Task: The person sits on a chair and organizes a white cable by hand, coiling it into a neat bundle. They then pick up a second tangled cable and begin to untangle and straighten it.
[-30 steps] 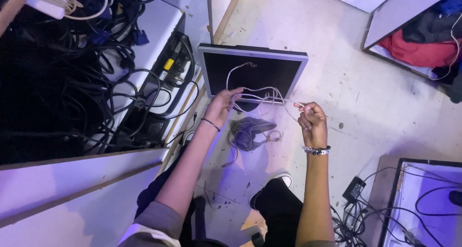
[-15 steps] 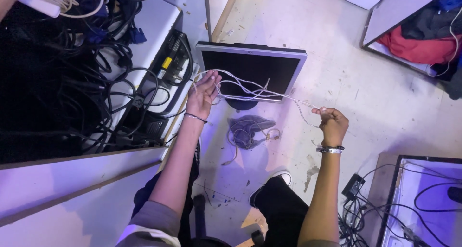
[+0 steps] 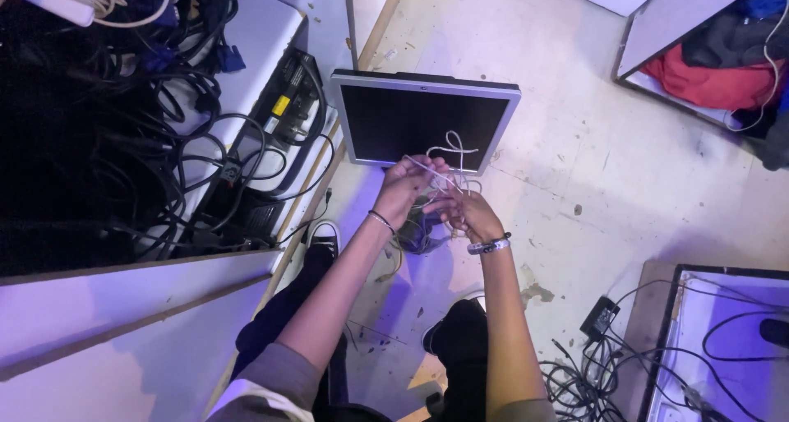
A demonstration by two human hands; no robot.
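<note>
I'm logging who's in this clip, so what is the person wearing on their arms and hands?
Both forearms are bare, with no gloves. The left hand has a thin bracelet at the wrist; the right hand has a thicker dark-and-light beaded band. Short greyish-olive sleeves show at the upper arms.

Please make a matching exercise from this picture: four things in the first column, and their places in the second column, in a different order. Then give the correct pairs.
Things:
1. white cable
2. flat monitor
3. red cloth
4. black power adapter

Places:
A. lying on the floor at lower right, beside a heap of dark wires
B. in the open box at upper right
C. held between the left hand and the right hand
D. lying screen-up on the floor, just beyond the hands

Pairs: 1-C, 2-D, 3-B, 4-A
</note>
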